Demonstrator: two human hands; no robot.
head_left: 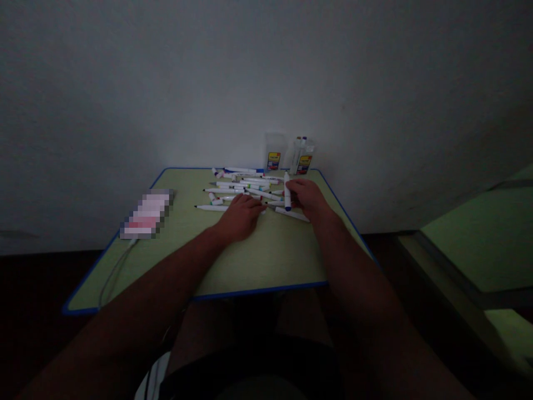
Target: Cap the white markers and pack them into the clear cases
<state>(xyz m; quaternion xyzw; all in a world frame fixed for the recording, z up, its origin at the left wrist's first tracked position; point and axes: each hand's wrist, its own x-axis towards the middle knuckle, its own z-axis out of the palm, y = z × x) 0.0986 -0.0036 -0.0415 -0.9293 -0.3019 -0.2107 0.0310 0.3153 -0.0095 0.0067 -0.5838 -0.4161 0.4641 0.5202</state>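
Two clear cases (pixel 275 145), far table edge (pixel 187 168). Right hand (pixel 307 195) pinches one marker (pixel 287 194); left hand (pixel 240 219), grip unclear. Room toward front edge (pixel 258 291).

Pixelated device (pixel 147 215), container labels (pixel 273 160) too small for legibility, one white marker (pixel 211 208) partly behind the left hand (pixel 241 218).

Markers (pixel 255 181) lie scattered over the far part of the bench (pixel 266 266), before the wall (pixel 216 94). Behind them, towards the right, two containers (pixel 275 149) stand side by side, markers inside the right one. A device (pixel 147 214) lies left, its cable (pixel 119 258) trailing to the near edge.
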